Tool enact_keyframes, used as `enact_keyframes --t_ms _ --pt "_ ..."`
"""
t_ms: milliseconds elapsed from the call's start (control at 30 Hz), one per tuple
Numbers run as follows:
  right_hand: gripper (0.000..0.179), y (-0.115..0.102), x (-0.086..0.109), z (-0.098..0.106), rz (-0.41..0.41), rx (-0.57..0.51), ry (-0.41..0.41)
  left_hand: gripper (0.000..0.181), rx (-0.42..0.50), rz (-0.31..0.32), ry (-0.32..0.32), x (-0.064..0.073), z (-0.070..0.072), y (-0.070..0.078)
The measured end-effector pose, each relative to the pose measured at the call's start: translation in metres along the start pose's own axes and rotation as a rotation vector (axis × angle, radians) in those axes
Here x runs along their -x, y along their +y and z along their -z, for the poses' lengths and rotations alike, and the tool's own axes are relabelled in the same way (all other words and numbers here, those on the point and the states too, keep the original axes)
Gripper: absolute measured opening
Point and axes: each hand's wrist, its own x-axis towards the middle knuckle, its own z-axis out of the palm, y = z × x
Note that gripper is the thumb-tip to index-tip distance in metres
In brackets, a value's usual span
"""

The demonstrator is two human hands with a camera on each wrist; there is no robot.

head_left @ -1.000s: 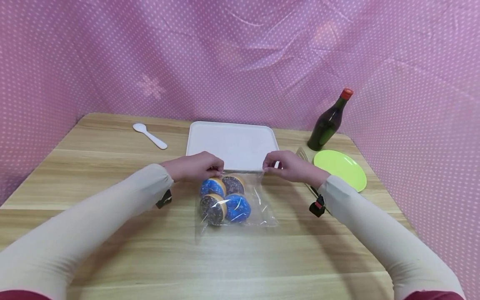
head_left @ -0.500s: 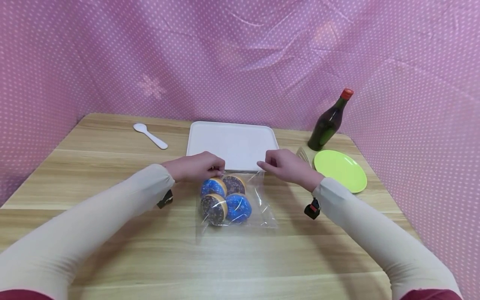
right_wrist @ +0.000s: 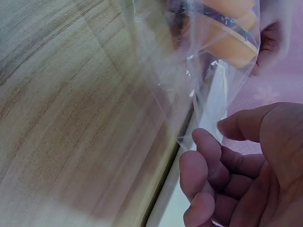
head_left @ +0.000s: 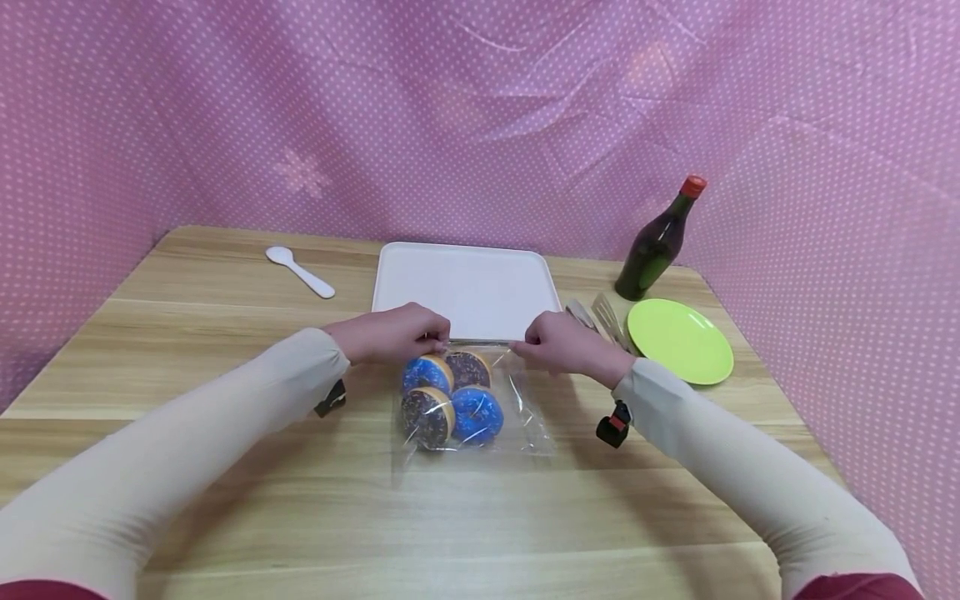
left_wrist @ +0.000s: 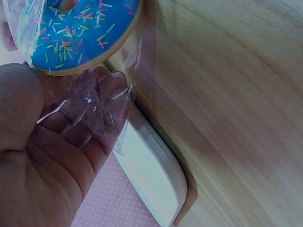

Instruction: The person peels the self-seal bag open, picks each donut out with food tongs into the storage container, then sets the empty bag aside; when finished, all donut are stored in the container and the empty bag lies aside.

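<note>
A clear plastic bag (head_left: 517, 417) holds two blue-iced doughnuts (head_left: 477, 415) and two dark-iced doughnuts (head_left: 426, 418), all with sprinkles. My left hand (head_left: 393, 335) pinches the bag's far edge near its left corner; in the left wrist view, film drapes over its fingers below a blue doughnut (left_wrist: 83, 35). Farther right on the same edge, my right hand (head_left: 566, 343) has thumb and forefinger at the film. The right wrist view shows the bag's corner (right_wrist: 187, 135) at those fingertips, the other fingers half curled. Beyond both hands lies a white tray (head_left: 465, 287).
A white spoon (head_left: 300, 271) lies at the back left. To the right are a slotted utensil (head_left: 609, 317), another utensil (head_left: 579, 315) partly behind my hand, a lime-green plate (head_left: 681, 342) and a dark bottle (head_left: 656, 246) with a red cap. Pink dotted cloth hangs behind the table.
My right hand came off the bag's right corner, rose slightly, then came down farther left on the far edge. The left hand and the doughnuts have stayed put.
</note>
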Motion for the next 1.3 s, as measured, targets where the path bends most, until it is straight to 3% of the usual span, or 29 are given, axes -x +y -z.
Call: enact_keyframes --t_ms 133,300,700,1100,1300 --pt "0.041 0.003 -0.001 0.001 0.025 -0.008 0.0 0.016 0.01 -0.004 -0.008 0.001 0.002 0.002" --pt "0.039 0.008 0.0 0.003 0.053 0.002 0.006 0.018 0.005 -0.066 0.009 0.005 0.003 0.004" --pt "0.032 0.026 0.007 0.01 0.077 0.003 -0.025 0.019 0.009 -0.029 -0.007 0.004 0.0 0.002" --pt "0.033 0.038 0.011 0.015 0.063 -0.071 -0.067 0.021 -0.007 -0.032 -0.007 0.005 0.001 0.0" --pt "0.032 0.042 0.012 0.015 0.003 -0.219 -0.064 0.02 -0.001 -0.017 -0.011 0.005 0.002 0.002"
